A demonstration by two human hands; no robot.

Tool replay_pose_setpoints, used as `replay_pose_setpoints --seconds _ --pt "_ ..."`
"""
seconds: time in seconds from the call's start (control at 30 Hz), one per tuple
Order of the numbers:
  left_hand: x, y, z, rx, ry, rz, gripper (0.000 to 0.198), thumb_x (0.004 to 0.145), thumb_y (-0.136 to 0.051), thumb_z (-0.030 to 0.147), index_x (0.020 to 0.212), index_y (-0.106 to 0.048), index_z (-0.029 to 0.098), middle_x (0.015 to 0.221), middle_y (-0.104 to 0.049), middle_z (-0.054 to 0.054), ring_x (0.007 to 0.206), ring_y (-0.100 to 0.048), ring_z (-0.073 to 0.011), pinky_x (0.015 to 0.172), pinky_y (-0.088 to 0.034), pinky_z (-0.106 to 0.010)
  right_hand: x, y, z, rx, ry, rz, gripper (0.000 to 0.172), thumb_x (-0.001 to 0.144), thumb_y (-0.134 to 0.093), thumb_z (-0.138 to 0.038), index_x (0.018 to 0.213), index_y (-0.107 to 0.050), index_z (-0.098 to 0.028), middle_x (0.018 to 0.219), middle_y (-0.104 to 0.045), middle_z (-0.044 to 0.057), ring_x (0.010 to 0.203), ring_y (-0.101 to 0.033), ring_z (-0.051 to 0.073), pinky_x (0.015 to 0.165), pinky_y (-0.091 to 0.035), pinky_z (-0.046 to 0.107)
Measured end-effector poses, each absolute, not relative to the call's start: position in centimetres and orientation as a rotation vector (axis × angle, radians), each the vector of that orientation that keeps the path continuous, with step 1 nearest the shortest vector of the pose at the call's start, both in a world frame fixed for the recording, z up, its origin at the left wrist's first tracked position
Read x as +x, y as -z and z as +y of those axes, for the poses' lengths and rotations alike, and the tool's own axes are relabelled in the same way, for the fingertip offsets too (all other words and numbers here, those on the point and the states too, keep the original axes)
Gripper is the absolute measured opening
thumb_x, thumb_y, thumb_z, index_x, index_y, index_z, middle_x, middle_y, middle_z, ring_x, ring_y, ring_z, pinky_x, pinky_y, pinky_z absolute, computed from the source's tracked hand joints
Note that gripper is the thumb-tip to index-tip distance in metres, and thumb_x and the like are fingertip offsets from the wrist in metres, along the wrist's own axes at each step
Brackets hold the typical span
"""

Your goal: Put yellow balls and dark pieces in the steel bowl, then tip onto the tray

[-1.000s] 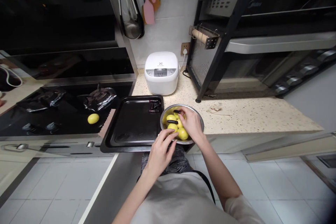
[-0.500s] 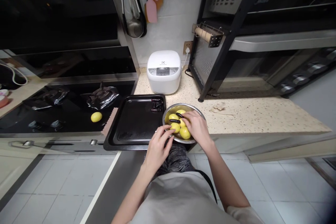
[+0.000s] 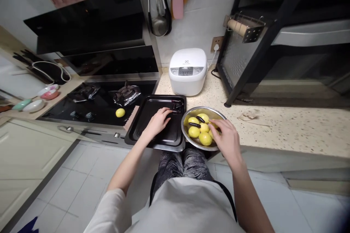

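A steel bowl (image 3: 183, 131) holds several yellow lemons (image 3: 205, 138), with two dark, shiny, finger-shaped pieces (image 3: 194, 125) lying on top. My right hand (image 3: 226, 136) is over the bowl's right side, thumb and fingers apart and bent around the lemons there; whether they touch is unclear. Left of the bowl is a black baking tray (image 3: 155, 105), with more dark finger-shaped pieces (image 3: 178, 105) grouped in its far right corner. My left hand (image 3: 158, 122) reaches across the tray, its fingertips at the nearest of these pieces and its thumb held apart.
A single lemon (image 3: 120, 113) lies on the black gas hob (image 3: 104, 107). Behind the tray and bowl stands a white rice cooker (image 3: 188, 74). To the right, a black rack (image 3: 246, 54) holds an oven. Small bowls (image 3: 34, 105) sit at the far left.
My left hand has moved from the bowl leftward to the dark pieces in the tray. My right hand stays over the bowl, shifted to its right side. The view has turned left.
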State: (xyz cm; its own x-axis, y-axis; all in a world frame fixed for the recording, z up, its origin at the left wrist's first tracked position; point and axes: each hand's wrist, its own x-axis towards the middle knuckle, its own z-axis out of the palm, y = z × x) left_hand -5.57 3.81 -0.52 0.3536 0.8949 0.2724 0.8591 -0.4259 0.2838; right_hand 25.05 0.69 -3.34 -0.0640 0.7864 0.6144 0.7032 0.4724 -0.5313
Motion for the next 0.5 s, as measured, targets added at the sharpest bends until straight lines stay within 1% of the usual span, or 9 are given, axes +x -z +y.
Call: replay_pose_setpoints --seconds 0.07,0.23,0.37,0.5 --pt "-5.4 0.5 5.2 2.539 -0.484 1.640 0.032 0.098 -0.056 0.013 0.129 -0.064 0.018 0.133 -0.065 -0.013 0.123 -0.065 -0.0266 0.107 -0.056 -0.044 25.4 3.6 0.1 -1.249 -0.096 -1.760 0.024 0.102 -0.056 -0.033 0.101 -0.077 -0.021 0.101 -0.078 0.010 0.095 -0.068 0.028 0.088 -0.054 0.045" --pt "-4.5 0.9 8.0 2.573 -0.194 1.720 0.028 0.097 -0.057 0.009 0.122 -0.065 0.017 0.126 -0.066 -0.013 0.119 -0.065 -0.0274 0.095 -0.059 -0.038 25.7 3.9 -1.0 -1.187 -0.102 -1.734 0.020 0.102 -0.058 -0.028 0.099 -0.076 -0.021 0.096 -0.079 0.009 0.092 -0.069 0.027 0.087 -0.054 0.044" --pt "-4.1 1.6 9.2 2.544 -0.158 1.786 0.019 0.095 -0.062 0.010 0.111 -0.067 0.018 0.117 -0.067 -0.010 0.110 -0.067 -0.0242 0.089 -0.059 -0.032 25.7 3.8 -1.4 -1.143 -0.105 -1.737 0.017 0.102 -0.060 -0.027 0.101 -0.076 -0.021 0.097 -0.079 0.009 0.092 -0.069 0.026 0.088 -0.055 0.044" --pt "-3.9 1.0 8.7 2.496 -0.210 1.853 0.012 0.096 -0.062 0.011 0.104 -0.066 0.018 0.113 -0.067 -0.009 0.105 -0.068 -0.0239 0.086 -0.058 -0.031 25.8 3.8 -1.4 -1.120 -0.097 -1.744 0.016 0.102 -0.061 -0.026 0.102 -0.076 -0.021 0.097 -0.079 0.009 0.092 -0.070 0.026 0.090 -0.055 0.045"
